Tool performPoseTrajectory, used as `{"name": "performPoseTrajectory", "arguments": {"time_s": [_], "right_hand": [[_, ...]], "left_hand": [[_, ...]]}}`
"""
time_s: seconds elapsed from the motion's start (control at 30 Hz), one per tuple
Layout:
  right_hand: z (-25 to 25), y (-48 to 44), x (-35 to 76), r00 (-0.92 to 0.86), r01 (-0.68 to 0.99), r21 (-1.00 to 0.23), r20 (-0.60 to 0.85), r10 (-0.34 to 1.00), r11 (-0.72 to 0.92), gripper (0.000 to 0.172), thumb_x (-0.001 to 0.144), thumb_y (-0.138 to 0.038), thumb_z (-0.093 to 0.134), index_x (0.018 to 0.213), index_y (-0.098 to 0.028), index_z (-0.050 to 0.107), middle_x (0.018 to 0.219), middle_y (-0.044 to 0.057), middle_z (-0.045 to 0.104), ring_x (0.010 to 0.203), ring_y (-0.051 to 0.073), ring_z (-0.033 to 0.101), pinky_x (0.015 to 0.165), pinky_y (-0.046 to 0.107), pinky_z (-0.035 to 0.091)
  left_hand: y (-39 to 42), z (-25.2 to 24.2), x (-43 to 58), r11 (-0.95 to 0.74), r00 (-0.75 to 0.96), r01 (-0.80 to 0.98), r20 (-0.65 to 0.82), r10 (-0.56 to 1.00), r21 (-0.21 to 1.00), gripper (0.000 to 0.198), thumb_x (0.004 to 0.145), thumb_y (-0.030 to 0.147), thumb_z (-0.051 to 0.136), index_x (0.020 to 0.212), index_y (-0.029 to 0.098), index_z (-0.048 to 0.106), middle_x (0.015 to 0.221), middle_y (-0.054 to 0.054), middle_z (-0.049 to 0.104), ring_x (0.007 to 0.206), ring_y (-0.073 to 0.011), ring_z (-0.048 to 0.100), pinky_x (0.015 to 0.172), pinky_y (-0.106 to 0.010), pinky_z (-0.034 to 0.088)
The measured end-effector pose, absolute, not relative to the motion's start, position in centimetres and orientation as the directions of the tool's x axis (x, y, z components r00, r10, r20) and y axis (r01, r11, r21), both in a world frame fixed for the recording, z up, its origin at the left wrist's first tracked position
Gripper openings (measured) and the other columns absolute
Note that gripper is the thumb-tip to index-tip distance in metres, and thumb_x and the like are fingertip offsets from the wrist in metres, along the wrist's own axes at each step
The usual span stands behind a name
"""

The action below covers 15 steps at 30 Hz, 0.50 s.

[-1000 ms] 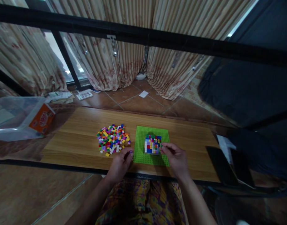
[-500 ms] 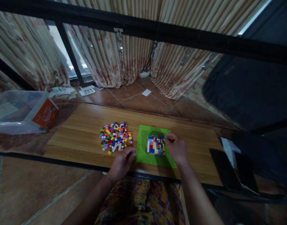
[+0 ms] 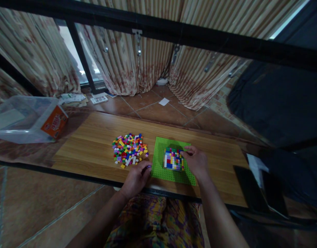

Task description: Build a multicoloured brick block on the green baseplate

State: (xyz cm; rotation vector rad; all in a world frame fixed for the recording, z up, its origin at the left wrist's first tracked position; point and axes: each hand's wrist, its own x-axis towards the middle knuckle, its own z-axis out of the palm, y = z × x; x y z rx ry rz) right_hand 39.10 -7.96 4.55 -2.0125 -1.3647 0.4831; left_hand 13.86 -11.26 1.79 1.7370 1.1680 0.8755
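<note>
A green studded baseplate (image 3: 158,172) lies on the wooden table, and a low block of many-coloured toy bricks (image 3: 173,159) stands on it. My left hand (image 3: 136,176) is closed at the plate's left edge, with a small purple brick (image 3: 149,166) pinched between thumb and forefinger. At the upper right edge of the brick block, my right hand (image 3: 196,160) has its fingertips pressed together. Whatever is between them is hidden or too small to make out. Left of the plate is a loose heap of mixed-colour bricks (image 3: 129,150), near my left hand.
A clear plastic box (image 3: 26,132) with an orange label stands at the table's left end. Dark flat objects (image 3: 248,187) and white paper (image 3: 254,165) lie at the right end. A black bar (image 3: 158,22) crosses above, before striped curtains (image 3: 117,65).
The whole view has shifted slightly, so the table things appear a little further right. Both hands keep nearly the same places by the plate and the brick block.
</note>
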Motion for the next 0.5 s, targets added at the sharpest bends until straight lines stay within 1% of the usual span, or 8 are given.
{"name": "performPoseTrajectory", "arguments": {"time_s": [0.13, 0.27, 0.5], "right_hand": [[4.0, -8.2, 39.2, 0.416, 0.601, -0.765, 0.052, 0.908, -0.232, 0.035, 0.072, -0.043, 0.067, 0.095, -0.016, 0.071, 0.078, 0.008, 0.075, 0.072, 0.022, 0.070, 0.070, 0.036, 0.052], [3.5, -8.7, 39.4, 0.425, 0.497, -0.844, 0.035, 0.904, -0.201, 0.035, 0.073, -0.043, 0.065, 0.095, -0.016, 0.071, 0.081, 0.010, 0.075, 0.073, 0.023, 0.070, 0.070, 0.036, 0.053], [3.0, -8.9, 39.7, 0.483, 0.410, -0.890, 0.026, 0.875, -0.200, 0.035, 0.071, -0.044, 0.066, 0.092, -0.016, 0.071, 0.081, 0.009, 0.075, 0.073, 0.023, 0.069, 0.073, 0.038, 0.053]], "left_hand": [[-11.3, 1.7, 13.9, -0.213, 0.316, 0.353, 0.098, 0.944, 0.911, 0.021, 0.093, 0.029, 0.049, 0.096, 0.019, 0.066, 0.085, -0.004, 0.067, 0.080, -0.0158, 0.061, 0.076, -0.027, 0.048], [-11.3, 1.5, 13.9, -0.212, 0.318, 0.354, 0.095, 0.943, 0.911, 0.021, 0.092, 0.030, 0.049, 0.097, 0.019, 0.066, 0.086, -0.004, 0.068, 0.082, -0.0163, 0.061, 0.077, -0.028, 0.048], [-11.3, 1.4, 13.9, -0.208, 0.325, 0.358, 0.087, 0.942, 0.910, 0.021, 0.093, 0.030, 0.048, 0.094, 0.019, 0.065, 0.088, -0.004, 0.067, 0.083, -0.0160, 0.062, 0.078, -0.027, 0.048]]}}
